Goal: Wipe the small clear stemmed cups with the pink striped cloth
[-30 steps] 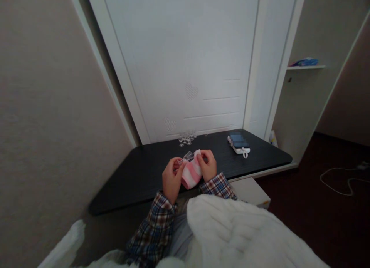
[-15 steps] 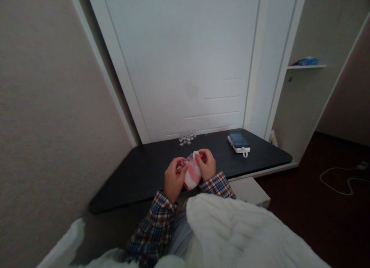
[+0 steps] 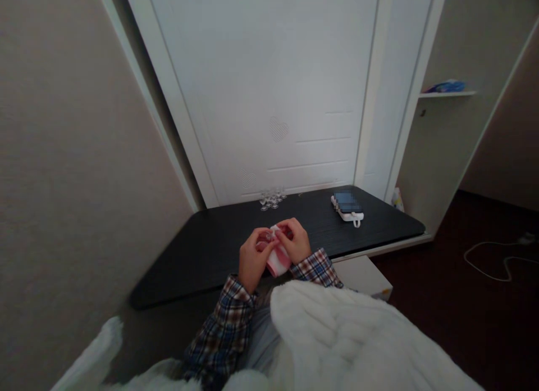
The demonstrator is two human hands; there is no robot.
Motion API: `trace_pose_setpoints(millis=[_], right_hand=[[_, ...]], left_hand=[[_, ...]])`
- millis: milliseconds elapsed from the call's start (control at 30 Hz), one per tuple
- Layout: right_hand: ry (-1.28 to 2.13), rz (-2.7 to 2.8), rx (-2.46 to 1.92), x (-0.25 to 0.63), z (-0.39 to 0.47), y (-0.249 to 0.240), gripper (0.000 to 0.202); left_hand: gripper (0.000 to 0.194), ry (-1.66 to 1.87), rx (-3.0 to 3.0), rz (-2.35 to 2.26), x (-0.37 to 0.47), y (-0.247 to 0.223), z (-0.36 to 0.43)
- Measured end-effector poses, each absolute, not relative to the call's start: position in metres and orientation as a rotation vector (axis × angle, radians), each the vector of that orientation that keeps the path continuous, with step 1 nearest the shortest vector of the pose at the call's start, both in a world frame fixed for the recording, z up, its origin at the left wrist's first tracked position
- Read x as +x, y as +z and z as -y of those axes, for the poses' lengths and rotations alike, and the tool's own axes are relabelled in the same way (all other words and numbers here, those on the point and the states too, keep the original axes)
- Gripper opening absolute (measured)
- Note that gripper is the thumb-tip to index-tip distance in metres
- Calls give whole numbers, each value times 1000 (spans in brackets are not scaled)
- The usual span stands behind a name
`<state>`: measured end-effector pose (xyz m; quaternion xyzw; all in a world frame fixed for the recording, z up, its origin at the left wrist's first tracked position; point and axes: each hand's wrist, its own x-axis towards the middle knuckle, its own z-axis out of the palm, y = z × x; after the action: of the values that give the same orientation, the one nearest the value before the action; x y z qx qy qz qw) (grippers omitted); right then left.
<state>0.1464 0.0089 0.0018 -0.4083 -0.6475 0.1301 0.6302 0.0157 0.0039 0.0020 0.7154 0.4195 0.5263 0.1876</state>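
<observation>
A small pink and white striped cloth point(image 3: 278, 262) is held between my two hands over the front edge of the black tabletop point(image 3: 210, 239). My left hand point(image 3: 254, 256) pinches its left side near the top. My right hand point(image 3: 296, 242) grips the upper right part, with thumb and fingers close to the left ones. Something small and clear shows between the fingertips, mostly hidden. Behind my hands, several small clear pieces point(image 3: 272, 200) lie clustered at the back of the tabletop.
A phone point(image 3: 347, 203) lies on a white device point(image 3: 352, 216) with a short loop at the right. Below the table edge is a white box point(image 3: 366, 276). White fluffy fabric point(image 3: 345, 329) covers the lap. A white cable point(image 3: 484, 262) lies on the dark floor.
My right hand has moved slightly left, nearer my left fingertips. The cloth's upper edge is now more folded in and covered, and less of the clear item shows.
</observation>
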Motion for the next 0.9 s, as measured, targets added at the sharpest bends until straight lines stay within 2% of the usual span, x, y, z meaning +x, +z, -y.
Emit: trace_pose_setpoints(millis=[300, 500, 900], right_hand=[[326, 1491, -953, 147, -13, -2, 10], [442, 1606, -874, 148, -18, -5, 12], [400, 1571, -826, 147, -6, 5, 9]], left_hand=[[23, 1444, 1945, -1075, 15, 2, -5], [18, 1525, 1936, -1127, 15, 1, -4], [19, 1575, 1967, -1270, 11, 0, -7]])
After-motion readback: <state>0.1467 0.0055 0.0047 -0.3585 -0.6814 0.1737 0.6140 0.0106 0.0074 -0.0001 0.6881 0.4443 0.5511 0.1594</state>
